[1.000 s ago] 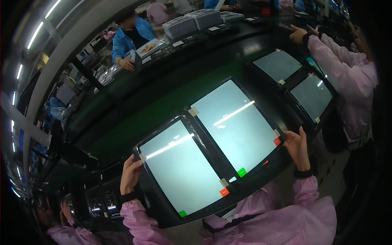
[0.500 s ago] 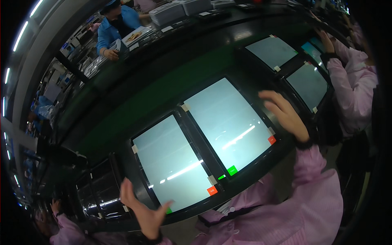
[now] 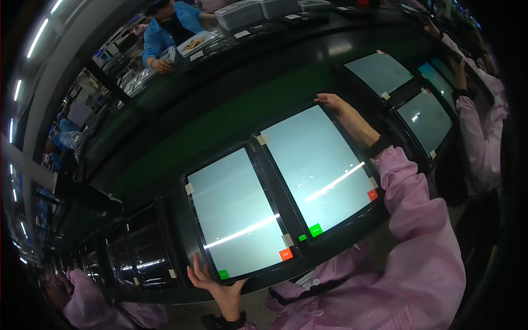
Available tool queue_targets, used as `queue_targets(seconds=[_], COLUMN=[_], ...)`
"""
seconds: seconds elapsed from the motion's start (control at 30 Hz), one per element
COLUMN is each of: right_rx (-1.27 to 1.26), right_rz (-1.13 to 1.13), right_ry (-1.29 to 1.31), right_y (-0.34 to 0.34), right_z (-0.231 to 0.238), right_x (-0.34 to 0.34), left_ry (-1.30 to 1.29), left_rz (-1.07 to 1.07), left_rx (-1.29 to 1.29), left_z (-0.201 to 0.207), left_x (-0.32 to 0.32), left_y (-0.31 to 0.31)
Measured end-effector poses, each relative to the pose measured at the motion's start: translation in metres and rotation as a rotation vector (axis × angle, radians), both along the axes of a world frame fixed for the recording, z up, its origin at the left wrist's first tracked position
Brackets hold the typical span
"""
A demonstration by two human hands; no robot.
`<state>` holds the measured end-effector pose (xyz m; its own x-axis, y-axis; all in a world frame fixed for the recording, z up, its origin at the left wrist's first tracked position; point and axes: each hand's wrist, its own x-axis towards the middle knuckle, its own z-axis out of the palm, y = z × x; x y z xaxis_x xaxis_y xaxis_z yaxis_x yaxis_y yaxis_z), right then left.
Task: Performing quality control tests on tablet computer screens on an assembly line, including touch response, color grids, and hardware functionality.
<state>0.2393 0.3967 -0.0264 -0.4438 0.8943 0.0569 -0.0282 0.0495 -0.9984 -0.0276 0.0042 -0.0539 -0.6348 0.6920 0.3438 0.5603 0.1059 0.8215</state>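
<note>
Two tablets with lit, pale blue-white screens lie side by side in front of me, the left tablet [image 3: 234, 209] and the right tablet [image 3: 313, 165]. Each screen carries a green square at its lower left corner and a red one at its lower right. Small pieces of pale tape sit on their edges. My left hand [image 3: 219, 283] is at the near left corner of the left tablet, fingers spread, thumb along the near edge. My right hand [image 3: 349, 118] reaches to the far right corner of the right tablet, fingers stretched out over its far edge. Whether either hand grips is unclear.
More lit tablets [image 3: 379, 74] lie at the right, near a co-worker's pink sleeve [image 3: 478, 129]. Dark-screened tablets [image 3: 148, 247] are at the left. A green belt surface [image 3: 220, 132] runs beyond. Across it, a person in blue [image 3: 170, 33] works beside stacked white items [image 3: 239, 15].
My right hand has moved away from me to the right tablet's far corner. My left hand has come in from above the surface to the left tablet's near corner. The view has shifted slightly.
</note>
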Motion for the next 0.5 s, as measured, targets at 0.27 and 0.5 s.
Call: queue_targets(seconds=[0.27,0.5], right_rx=[-0.02,0.052], right_rz=[-0.079,-0.009], right_ry=[-0.028,0.118], right_y=[-0.009,0.001], right_z=[0.01,0.001], right_x=[0.002,0.0], left_ry=[-0.095,-0.083], left_rz=[0.01,-0.063], left_rx=[-0.06,-0.054], left_z=[0.012,0.015], left_x=[0.008,0.007], left_y=[0.009,0.005])
